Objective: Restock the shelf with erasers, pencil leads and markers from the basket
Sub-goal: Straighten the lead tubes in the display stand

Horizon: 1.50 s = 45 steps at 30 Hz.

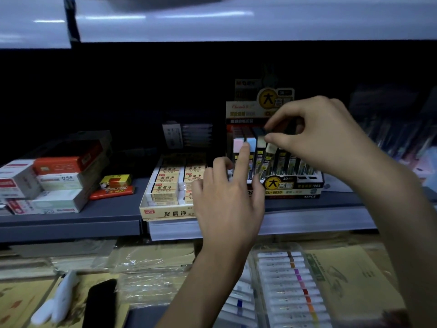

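Dark-blue plastic, slim and flat: pencil lead case (258, 131), pinched at its top end between thumb and curled fingertips (272, 139) of right hand (314, 138), just above the back row of the lead display box (293, 185). Lower end of case hidden among neighbouring cases; label unreadable.

Left hand (227, 197) lower and to the left, index finger (244, 155) straight, tip touching a pastel-blue case top (251, 141). Other fingers loosely spread and bent, gripping nothing, covering the box's left front corner.

Display box: printed card, black and yellow, stepped rows of upright slim cases with pink, blue and cream tops. Header card behind it dim, print only partly legible. Standing on grey shelf (71, 216), right of centre.

Eraser tray (151, 213) just beside it on the left: cream card, white erasers (164, 188) in cream sleeves lying in rows, right-hand rows hidden by left hand.

Further left, stacked cardboard boxes (54, 183), red and white, one marked 0.5; red and yellow packs (113, 188) between stack and tray. Back of shelf too dark to read.

Below shelf edge, clear plastic marker case (290, 287): white barrels, coloured bands, cut off by frame bottom. Kraft paper packs (350, 275) in cellophane around it. Black slab (101, 304) and white object (59, 297) lower left, unidentifiable.
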Each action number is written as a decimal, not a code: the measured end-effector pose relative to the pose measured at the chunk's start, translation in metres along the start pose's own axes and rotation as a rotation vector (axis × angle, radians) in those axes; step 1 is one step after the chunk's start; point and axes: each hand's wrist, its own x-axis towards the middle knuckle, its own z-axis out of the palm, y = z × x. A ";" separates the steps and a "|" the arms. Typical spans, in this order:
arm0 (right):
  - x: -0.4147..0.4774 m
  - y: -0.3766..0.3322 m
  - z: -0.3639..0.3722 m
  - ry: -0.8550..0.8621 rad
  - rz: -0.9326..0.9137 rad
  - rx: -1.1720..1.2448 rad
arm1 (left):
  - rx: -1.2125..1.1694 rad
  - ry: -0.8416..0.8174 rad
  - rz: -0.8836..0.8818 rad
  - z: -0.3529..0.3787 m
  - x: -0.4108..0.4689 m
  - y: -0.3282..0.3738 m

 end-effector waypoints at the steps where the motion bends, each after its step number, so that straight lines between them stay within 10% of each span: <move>1: 0.000 0.000 -0.002 -0.012 0.003 -0.002 | -0.006 -0.001 0.000 0.000 0.000 0.000; 45: -0.001 0.000 0.025 0.027 -0.018 -0.077 | 0.011 -0.026 0.023 -0.005 -0.004 0.003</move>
